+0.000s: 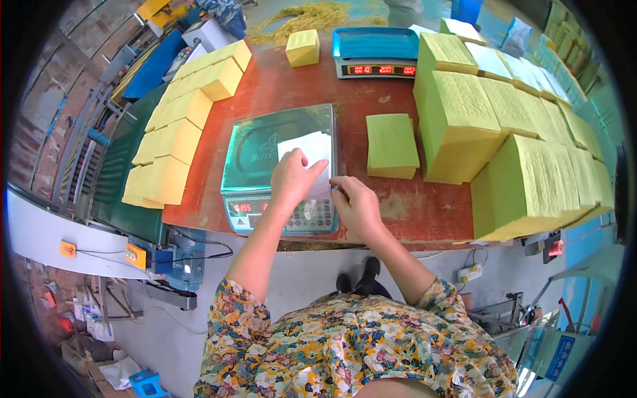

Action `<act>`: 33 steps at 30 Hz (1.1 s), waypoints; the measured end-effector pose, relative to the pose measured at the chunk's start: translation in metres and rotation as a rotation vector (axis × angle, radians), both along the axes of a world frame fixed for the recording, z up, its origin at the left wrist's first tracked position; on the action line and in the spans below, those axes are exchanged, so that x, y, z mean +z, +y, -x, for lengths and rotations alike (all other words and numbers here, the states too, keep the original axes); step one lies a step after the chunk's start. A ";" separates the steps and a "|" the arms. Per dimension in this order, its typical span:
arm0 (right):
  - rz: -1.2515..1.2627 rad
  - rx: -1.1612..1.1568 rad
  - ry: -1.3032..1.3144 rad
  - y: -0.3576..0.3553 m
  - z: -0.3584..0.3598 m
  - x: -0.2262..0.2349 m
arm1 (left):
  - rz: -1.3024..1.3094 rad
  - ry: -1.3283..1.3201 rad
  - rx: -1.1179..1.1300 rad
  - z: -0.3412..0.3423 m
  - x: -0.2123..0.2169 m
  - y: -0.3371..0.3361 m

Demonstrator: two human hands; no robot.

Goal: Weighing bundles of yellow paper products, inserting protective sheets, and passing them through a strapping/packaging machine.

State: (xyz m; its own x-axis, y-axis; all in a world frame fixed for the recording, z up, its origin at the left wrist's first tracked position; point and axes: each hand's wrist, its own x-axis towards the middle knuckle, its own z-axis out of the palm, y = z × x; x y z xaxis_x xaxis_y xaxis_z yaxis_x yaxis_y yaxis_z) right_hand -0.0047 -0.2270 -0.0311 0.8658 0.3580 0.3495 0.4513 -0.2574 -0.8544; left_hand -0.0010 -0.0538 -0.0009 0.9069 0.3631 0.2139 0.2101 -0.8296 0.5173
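Note:
A small stack of white paper sheets [318, 147] lies over the right part of the glossy green pan of a digital scale [240, 162]. My left hand [292, 182] reaches across the scale and is closed on the sheets, its thumb pointing right over them. Beside the scale's right edge, my right hand [361, 209] has curled fingers, with thumb and forefinger tips at the sheets' lower right side. Whether anything is pinched there is too small to tell. Red digits glow on the scale's front panel, partly hidden by my left forearm.
Yellow paper stacks [178, 138] line the red table's [438, 222] left side, and taller ones [464, 126] crowd its right. A short yellow stack [391, 144] lies right of the scale. Farther back are another yellow block [302, 48] and a second scale [375, 53] with a blue pan.

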 end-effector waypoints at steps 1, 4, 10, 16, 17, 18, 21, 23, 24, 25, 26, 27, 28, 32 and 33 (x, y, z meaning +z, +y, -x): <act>-0.002 0.013 0.011 0.002 -0.001 0.004 | -0.002 0.011 0.013 0.000 0.004 0.001; 0.105 0.047 -0.206 0.004 -0.004 0.017 | 0.116 0.088 0.027 -0.002 0.012 0.000; 0.063 0.132 -0.400 0.012 -0.026 0.027 | 0.393 0.188 0.003 -0.006 0.019 0.008; 0.005 0.139 -0.226 0.009 -0.018 0.026 | 0.580 0.231 -0.070 -0.001 0.022 0.016; -0.047 0.122 -0.178 0.009 -0.016 0.024 | 0.586 0.233 -0.098 0.001 0.022 0.017; -0.035 0.109 -0.181 0.010 -0.014 0.024 | 0.594 0.230 -0.126 0.001 0.021 0.018; -0.137 0.078 0.005 0.013 -0.008 0.024 | 0.597 0.216 -0.180 0.000 0.019 0.022; -0.140 0.068 0.003 0.019 -0.007 0.023 | 0.672 0.213 -0.178 -0.001 0.020 0.025; -0.139 0.059 0.003 0.021 -0.007 0.025 | 0.743 0.209 -0.164 -0.002 0.021 0.027; -0.151 0.060 0.009 0.024 -0.006 0.027 | 0.742 0.213 -0.171 -0.003 0.020 0.030; -0.163 0.061 0.015 0.027 -0.006 0.028 | 0.789 0.231 -0.185 -0.003 0.019 0.034; -0.166 0.054 0.013 0.031 -0.006 0.028 | 0.833 0.249 -0.202 -0.004 0.018 0.037; -0.191 0.030 0.103 0.034 -0.007 0.026 | 0.829 0.251 -0.208 -0.005 0.018 0.040; -0.371 0.017 0.403 0.049 -0.014 0.033 | 0.952 0.264 -0.242 -0.003 0.017 0.043; -0.422 -0.019 0.464 0.051 -0.015 0.038 | 0.962 0.249 -0.243 -0.002 0.018 0.041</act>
State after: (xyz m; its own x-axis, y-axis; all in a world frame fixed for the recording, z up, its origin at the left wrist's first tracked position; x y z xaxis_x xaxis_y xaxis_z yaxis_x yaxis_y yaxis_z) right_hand 0.0106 -0.1757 0.0074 0.9661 0.2545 0.0436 0.0076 0.1410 -0.9900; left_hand 0.0014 -0.0129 0.0172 0.9576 0.0820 -0.2761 0.2845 -0.1208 0.9510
